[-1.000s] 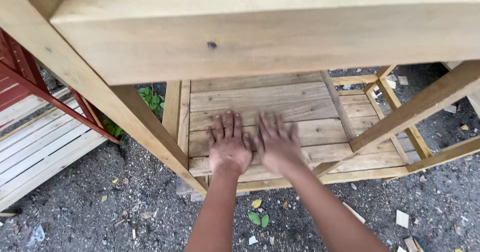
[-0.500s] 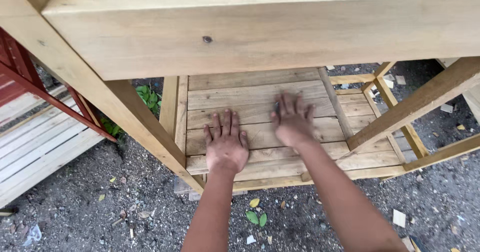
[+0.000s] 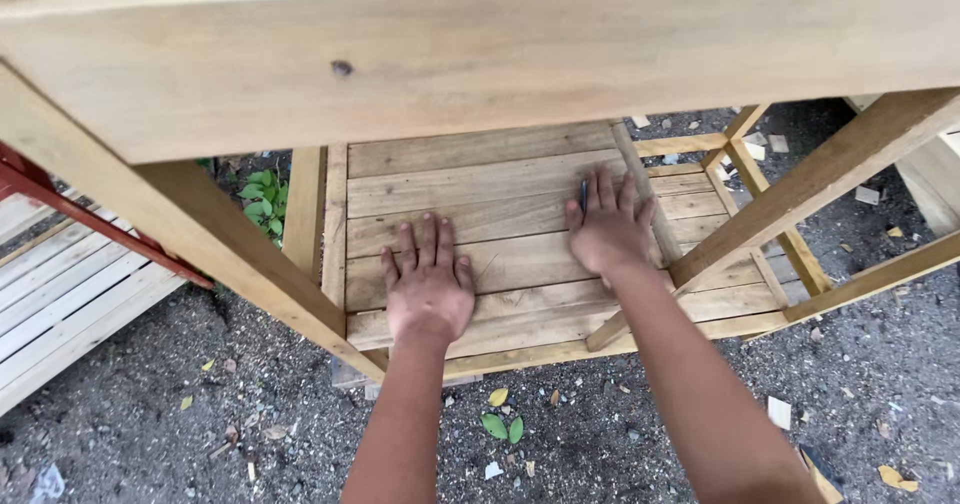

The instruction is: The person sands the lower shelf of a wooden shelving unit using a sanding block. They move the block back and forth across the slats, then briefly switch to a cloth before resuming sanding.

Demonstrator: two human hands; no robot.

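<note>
Head camera looks down under a wooden beam [image 3: 480, 54]. Both hands lie flat, fingers spread and holding nothing, on the slatted wooden shelf [image 3: 500, 189] near the ground: left hand [image 3: 428, 286] toward the front edge, right hand [image 3: 608, 226] farther back, beside a slanted brace [image 3: 800, 189].
</note>
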